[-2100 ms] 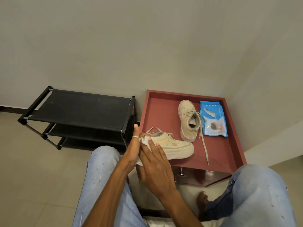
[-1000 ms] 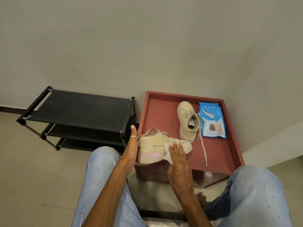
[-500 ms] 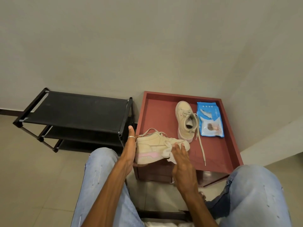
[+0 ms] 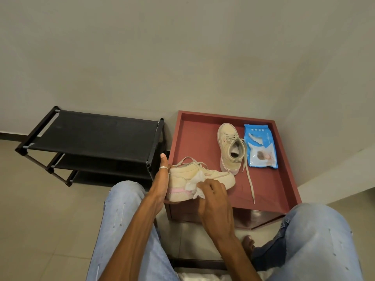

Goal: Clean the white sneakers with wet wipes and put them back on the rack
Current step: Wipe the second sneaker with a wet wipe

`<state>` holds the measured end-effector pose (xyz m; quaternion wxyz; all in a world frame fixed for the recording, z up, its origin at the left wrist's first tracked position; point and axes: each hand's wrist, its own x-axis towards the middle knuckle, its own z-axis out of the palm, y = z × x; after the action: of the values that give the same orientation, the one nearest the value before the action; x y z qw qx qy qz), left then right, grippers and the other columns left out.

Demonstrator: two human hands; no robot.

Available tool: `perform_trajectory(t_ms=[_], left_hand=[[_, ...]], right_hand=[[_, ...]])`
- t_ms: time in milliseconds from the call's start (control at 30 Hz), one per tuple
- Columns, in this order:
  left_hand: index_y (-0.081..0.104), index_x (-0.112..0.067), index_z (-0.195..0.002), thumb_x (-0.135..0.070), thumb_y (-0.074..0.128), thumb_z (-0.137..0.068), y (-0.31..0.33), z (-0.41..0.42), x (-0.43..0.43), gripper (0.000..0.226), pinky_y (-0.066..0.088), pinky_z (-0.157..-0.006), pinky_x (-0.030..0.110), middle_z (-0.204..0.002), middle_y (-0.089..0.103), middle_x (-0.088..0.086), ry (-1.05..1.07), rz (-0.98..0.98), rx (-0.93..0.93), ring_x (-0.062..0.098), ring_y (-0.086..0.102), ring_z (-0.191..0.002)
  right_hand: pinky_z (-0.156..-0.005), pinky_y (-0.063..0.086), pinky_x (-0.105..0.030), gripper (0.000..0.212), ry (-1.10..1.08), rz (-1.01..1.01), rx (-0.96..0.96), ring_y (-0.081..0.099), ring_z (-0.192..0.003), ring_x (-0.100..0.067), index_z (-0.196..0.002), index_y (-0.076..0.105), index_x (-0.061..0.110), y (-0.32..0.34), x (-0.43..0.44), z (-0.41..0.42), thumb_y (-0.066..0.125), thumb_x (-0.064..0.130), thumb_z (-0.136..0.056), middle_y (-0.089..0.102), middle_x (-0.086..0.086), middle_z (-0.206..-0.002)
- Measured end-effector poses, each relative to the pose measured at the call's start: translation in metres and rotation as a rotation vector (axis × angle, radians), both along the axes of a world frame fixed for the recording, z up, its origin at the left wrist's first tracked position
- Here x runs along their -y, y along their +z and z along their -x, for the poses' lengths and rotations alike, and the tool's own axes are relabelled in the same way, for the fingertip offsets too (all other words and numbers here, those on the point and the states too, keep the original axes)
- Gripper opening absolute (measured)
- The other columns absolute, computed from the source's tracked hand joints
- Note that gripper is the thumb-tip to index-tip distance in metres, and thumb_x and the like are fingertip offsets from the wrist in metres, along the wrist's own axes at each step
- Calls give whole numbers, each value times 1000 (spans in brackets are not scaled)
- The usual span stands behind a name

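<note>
Black three-tier shoe rack (image 4: 95, 136): stands against the wall, to your left, just beside the red tabletop (image 4: 194, 142). No shoes show on its top shelf.

The red tabletop has a raised rim and sits in the corner, between your knees in light blue jeans (image 4: 125, 220).

Near sneaker (image 4: 182, 179): cream-white, at the tabletop's front left corner. It is tipped toward you so that the pink stripe on its sole edge shows. The heel hangs past the rim and the toe points right.

Far sneaker (image 4: 227, 142): upright on the tabletop toward the back, toe pointing at the wall. It lies apart from the near one.

Blue wet wipes pack (image 4: 259, 147): lies flat, just to the right of the far sneaker.

Your left hand (image 4: 160, 185): grips the near sneaker at the heel, with one finger straight up. The other fingers are hidden behind the shoe.

Your right hand (image 4: 215, 201): its fingers are curled, pinching a crumpled white wet wipe (image 4: 192, 184) and pressing it on the near sneaker's side.

A loose lace (image 4: 250, 185) trails from the far sneaker toward the front rim.

A silver ring (image 4: 163, 167) sits on the raised left finger.
</note>
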<state>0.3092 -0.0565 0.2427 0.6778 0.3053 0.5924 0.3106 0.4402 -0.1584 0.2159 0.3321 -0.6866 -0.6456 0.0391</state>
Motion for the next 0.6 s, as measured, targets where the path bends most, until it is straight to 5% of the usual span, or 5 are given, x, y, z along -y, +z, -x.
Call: perform_trajectory(t_ms=[133,200,300,467,600], left_hand=[[77,-21,-91,-75,21,-97,-2,1,-1,78,57,-90,44,-99,80,11,-2,-3,9,27,73,-95],[75,-24,-91,-76,20,-97,-1,1,0,76,57,-77,39,-94,80,7,-11,-8,-10,23,73,-89],[76,-23,-96,-76,19,-97,-2,2,0,78,59,-86,43,-96,80,8,-44,-15,-9,27,74,-94],[77,-21,-100,-77,19,-96,-3,1,-1,81,58,-94,47,-99,80,12,-33,-17,-45,30,74,-98],[78,-24,-104,-80,19,-94,-5,3,-1,82,57,-96,49,-102,80,8,-53,-15,-55,29,74,-102]], right_hand=[[-90,50,-22,33,63,59,-157,54,-107,-10,-115,64,16,6,0,4,51,32,-89,58,3,-116],[-83,46,-11,31,18,62,-207,55,-101,-7,-110,63,17,11,-3,5,55,40,-91,58,5,-111],[-74,36,-1,24,-67,86,-210,56,-97,-9,-118,60,15,10,-8,7,58,23,-96,59,1,-114],[-82,55,-28,27,-7,31,-93,62,-97,-20,-112,68,7,3,-14,-1,49,7,-93,65,-6,-110],[-76,55,-39,25,-134,71,-64,62,-90,-28,-103,69,5,-11,-22,-44,62,-5,-82,66,-9,-101]])
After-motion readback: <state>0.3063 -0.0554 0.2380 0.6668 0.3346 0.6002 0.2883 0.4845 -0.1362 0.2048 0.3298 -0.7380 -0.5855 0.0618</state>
